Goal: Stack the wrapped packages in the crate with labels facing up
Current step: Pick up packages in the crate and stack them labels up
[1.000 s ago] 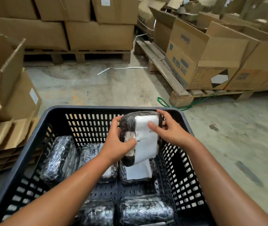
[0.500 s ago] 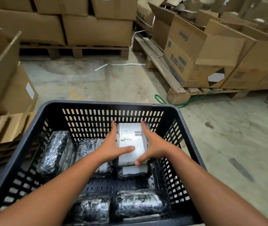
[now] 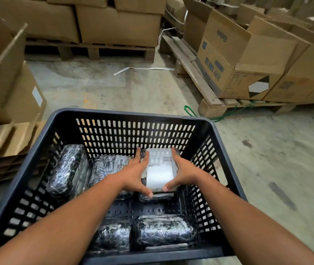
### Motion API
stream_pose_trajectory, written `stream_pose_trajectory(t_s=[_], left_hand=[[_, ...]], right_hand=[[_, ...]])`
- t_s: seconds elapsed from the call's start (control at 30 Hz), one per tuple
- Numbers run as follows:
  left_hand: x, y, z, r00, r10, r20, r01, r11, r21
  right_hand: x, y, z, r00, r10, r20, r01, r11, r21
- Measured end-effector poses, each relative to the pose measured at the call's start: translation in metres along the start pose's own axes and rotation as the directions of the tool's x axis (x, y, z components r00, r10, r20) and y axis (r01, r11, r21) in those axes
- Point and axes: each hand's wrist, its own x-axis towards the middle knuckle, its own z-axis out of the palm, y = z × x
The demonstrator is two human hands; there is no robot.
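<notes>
A black slotted plastic crate [image 3: 125, 115] stands on the floor in front of me. Inside it, both hands clasp one wrapped package [image 3: 160, 169] with its white label facing up, resting on another package at the far right. My left hand [image 3: 135, 175] grips its left side and my right hand [image 3: 181, 173] its right side. More black wrapped packages lie in the crate: one at the far left [image 3: 66, 169], one beside it [image 3: 106, 165], and two along the near wall [image 3: 163, 230] [image 3: 114, 236].
Concrete floor surrounds the crate. Flattened and open cardboard boxes [image 3: 5, 88] sit at the left. Wooden pallets with cartons [image 3: 234, 60] stand at the right and behind. A green strap [image 3: 190, 111] lies by the pallet corner.
The labelled package was held up tilted above the crate; both hands have lowered it flat, label up, onto the package at the far right.
</notes>
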Motion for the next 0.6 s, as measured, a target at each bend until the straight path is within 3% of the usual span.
stream_pose_trajectory(t_s=[0.2, 0.4, 0.6], left_hand=[[0.001, -0.005, 0.002, 0.999, 0.038, -0.032, -0.037, 0.999, 0.014], [-0.008, -0.010, -0.001, 0.992, 0.111, -0.053, -0.111, 0.994, -0.001], [-0.037, 0.012, -0.024, 0.989, 0.142, 0.053, -0.144, 0.989, 0.034]], right_hand=[[-0.005, -0.009, 0.000, 1.000, 0.010, 0.024, -0.006, 0.985, -0.173], [-0.033, -0.013, -0.020, 0.995, -0.068, 0.073, 0.087, 0.951, -0.298], [-0.066, -0.012, -0.020, 0.987, -0.023, 0.159, 0.079, 0.931, -0.356]])
